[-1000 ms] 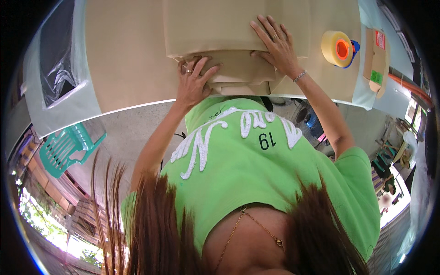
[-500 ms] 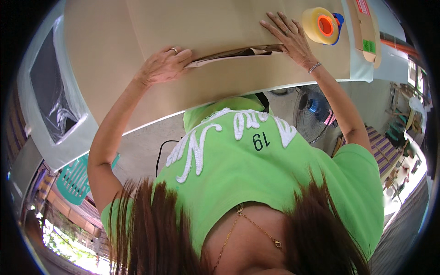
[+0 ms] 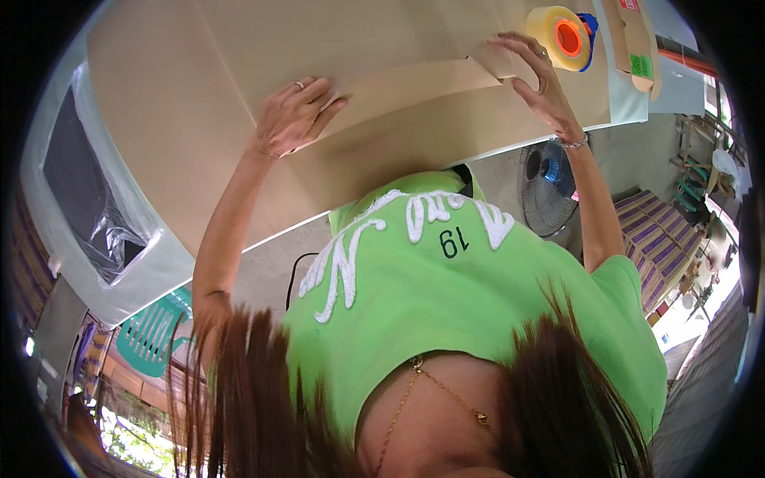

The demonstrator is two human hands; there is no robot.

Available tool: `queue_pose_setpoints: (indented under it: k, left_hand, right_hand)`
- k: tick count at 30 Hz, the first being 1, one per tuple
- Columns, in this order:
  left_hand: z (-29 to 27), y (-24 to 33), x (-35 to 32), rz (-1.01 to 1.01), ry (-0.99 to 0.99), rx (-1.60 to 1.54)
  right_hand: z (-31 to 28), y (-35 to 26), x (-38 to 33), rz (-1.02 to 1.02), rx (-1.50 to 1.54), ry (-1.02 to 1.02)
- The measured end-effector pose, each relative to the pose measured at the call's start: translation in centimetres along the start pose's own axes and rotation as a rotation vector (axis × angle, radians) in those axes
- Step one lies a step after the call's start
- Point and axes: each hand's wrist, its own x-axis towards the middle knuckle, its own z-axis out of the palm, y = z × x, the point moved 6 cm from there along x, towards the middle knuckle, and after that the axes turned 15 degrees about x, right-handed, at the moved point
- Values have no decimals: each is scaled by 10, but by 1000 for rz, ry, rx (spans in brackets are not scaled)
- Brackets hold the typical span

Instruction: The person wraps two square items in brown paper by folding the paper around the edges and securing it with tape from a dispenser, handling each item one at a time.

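Observation:
A large sheet of brown kraft paper (image 3: 175, 119) covers most of the table in front of me. A long folded strip (image 3: 406, 88) of it lies between my hands, with a short slanted edge at its right end. My left hand (image 3: 295, 118) wears a ring and rests at the strip's left end, fingers curled in on the paper. Over the right end, my right hand (image 3: 546, 88) is raised with thumb and fingers apart, its fingertips close to the paper corner. Just beyond that hand stands a clear tape roll (image 3: 544, 36) with an orange core on a blue dispenser.
A brown carton piece (image 3: 629, 48) with a green label lies at the table's right edge. On the left is a dark panel under clear plastic (image 3: 80, 171). A fan (image 3: 548, 187) stands below the table, and a green plastic chair (image 3: 151, 334) is at lower left.
The raised, gaping paper fold between my hands now lies flatter. My right hand has lifted and curved its fingers, shifting right; my left hand has moved slightly right.

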Motion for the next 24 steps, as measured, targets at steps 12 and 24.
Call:
queue_pose_setpoints:
  k: [12,24]
  left_hand:
    - [-4,-10,12,-250,-38,-216]
    - [-2,-5,15,-264,-45,-195]
  right_hand:
    - [37,26,47,158,222,29]
    - [-4,61,-9,-265,-233,37]
